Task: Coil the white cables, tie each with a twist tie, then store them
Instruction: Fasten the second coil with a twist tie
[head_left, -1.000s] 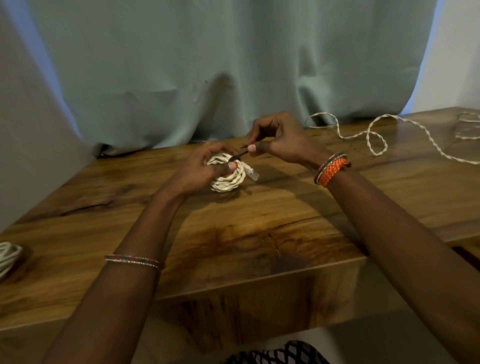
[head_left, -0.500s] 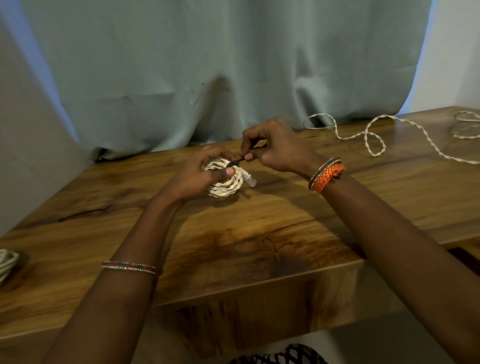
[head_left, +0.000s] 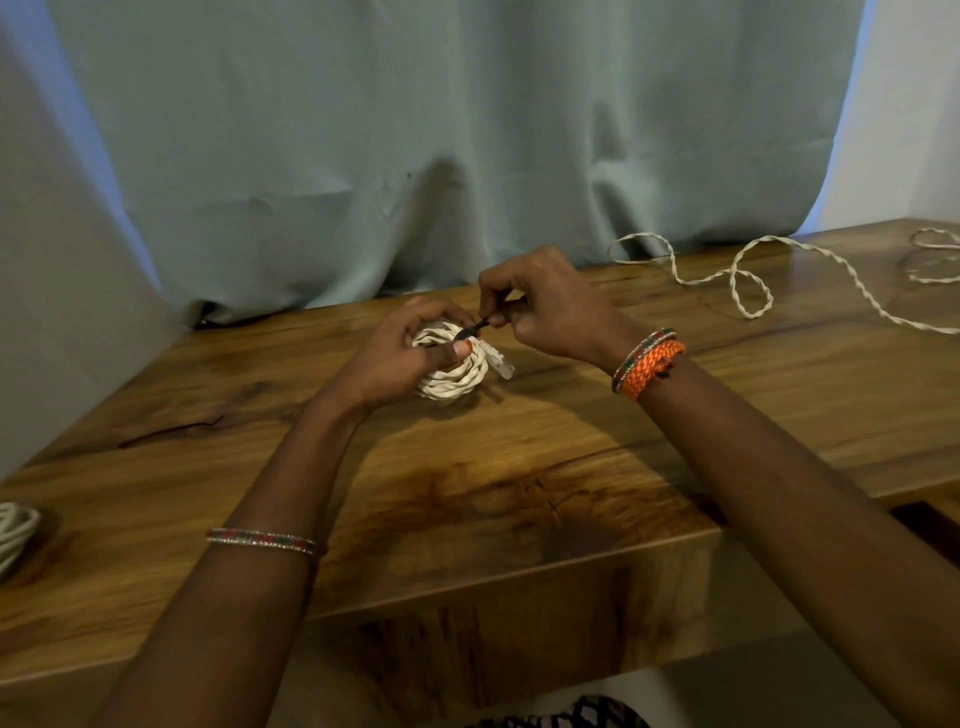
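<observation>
I'm looking down on the brown wooden bench (head_left: 467, 499), and my left hand (head_left: 400, 358) has its fingers curled round the coiled white twisted cable (head_left: 454, 371), thumb pressed across the top of the loops, holding the bundle just above the bench toward the middle of its far edge. A clear plastic plug (head_left: 497, 359) sticks out of the coil on its right side. My right hand (head_left: 545, 306) sits just beside it, thumb and forefinger pinching the free end of a thin black twist tie (head_left: 475, 329); the tie runs down to the coil, where its other end sits under my left thumb. Whether the tie is already wrapped right round the bundle, I cannot tell, since my fingers cover that part. Over at the far right corner of the bench a long loose white twisted cable (head_left: 748, 275) snakes along the far edge in open loops, well apart from my hands. At the left edge, near the front, another white coiled bundle (head_left: 15, 530) lies partly cut off by the frame. A pale grey-green curtain (head_left: 415, 130) hangs behind the bench's far edge.
</observation>
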